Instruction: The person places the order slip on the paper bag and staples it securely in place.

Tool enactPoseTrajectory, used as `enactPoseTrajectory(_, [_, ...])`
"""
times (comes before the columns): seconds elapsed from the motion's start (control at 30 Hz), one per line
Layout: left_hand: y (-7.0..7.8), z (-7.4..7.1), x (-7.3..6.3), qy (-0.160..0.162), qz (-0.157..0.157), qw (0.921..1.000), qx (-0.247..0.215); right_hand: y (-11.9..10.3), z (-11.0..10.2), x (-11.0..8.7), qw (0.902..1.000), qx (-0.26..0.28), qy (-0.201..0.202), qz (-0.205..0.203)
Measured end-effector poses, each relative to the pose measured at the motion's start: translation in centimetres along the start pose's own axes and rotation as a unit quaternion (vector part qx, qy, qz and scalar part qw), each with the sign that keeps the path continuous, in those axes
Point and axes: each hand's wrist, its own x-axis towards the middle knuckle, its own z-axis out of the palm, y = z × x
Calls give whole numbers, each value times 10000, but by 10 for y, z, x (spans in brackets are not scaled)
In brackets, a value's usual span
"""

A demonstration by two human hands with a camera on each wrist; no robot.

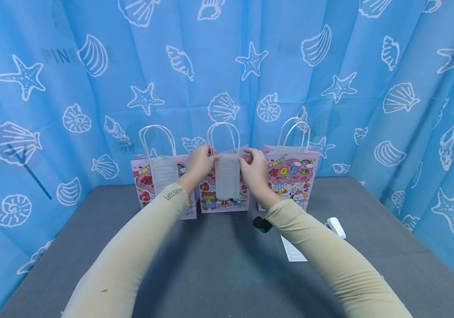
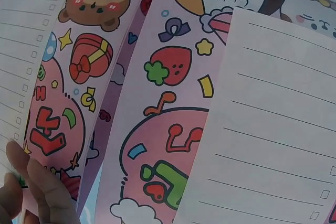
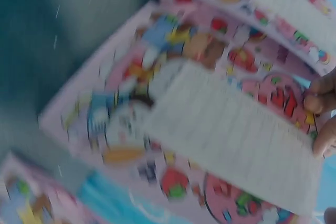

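Note:
My left hand (image 1: 201, 163) pinches the top left corner of a lined checklist sheet (image 1: 227, 181), at the rim of the middle pink gift bag (image 1: 208, 202). At the sheet's top right corner, my right hand (image 1: 255, 172) grips the same rim with thumb and fingers. The sheet hangs flat over the bag's cartoon front, below a white twisted handle (image 1: 224, 123). In the left wrist view, fingers (image 2: 47, 192) lie at the sheet's end; the right wrist view, blurred, shows fingertips (image 3: 315, 103) by its edge.
To the left stands a matching bag (image 1: 189, 212) with a lined sheet (image 1: 163, 172) on its front. Another bag (image 1: 290, 176) is on the right. Near my right forearm lie a small dark object (image 1: 262, 224), a lined sheet (image 1: 293, 251) and a white stapler-shaped object (image 1: 336, 227).

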Motion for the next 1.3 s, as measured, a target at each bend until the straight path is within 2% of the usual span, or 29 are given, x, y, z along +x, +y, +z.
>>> enactPoseTrajectory(0.07, [0, 0, 0, -2, 16, 10000, -3, -2, -2, 6, 9967, -535, 15, -617])
enactPoseTrajectory(0.13, [0, 0, 0, -7, 41, 10000, 13, -6, -4, 13, 9900, -1118, -227, -832])
enactPoseTrajectory(0.3, [-1, -1, 1, -59, 56, 10000, 38, -12, -7, 33, 9680, -2110, -1322, -304])
enactPoseTrajectory(0.37, [-2, -1, 1, -85, 62, 9999, 50, -12, -7, 38, 9608, -2287, -1558, -171])
enactPoseTrajectory(0.43, [-2, -1, 1, -112, 84, 9999, 102, -12, -8, 40, 9578, -2374, -1611, -185])
enactPoseTrajectory(0.7, [-1, -1, 2, -183, 114, 9997, 96, -5, -6, 39, 9636, -2220, -1483, -158])
enactPoseTrajectory(1.0, [-1, -5, 2, -359, -74, 9983, -449, -8, -4, 40, 9681, -2027, -1472, 98])
enactPoseTrajectory(1.3, [-2, -4, 3, -304, -44, 9989, -346, -7, -4, 43, 9714, -1815, -1512, 231])
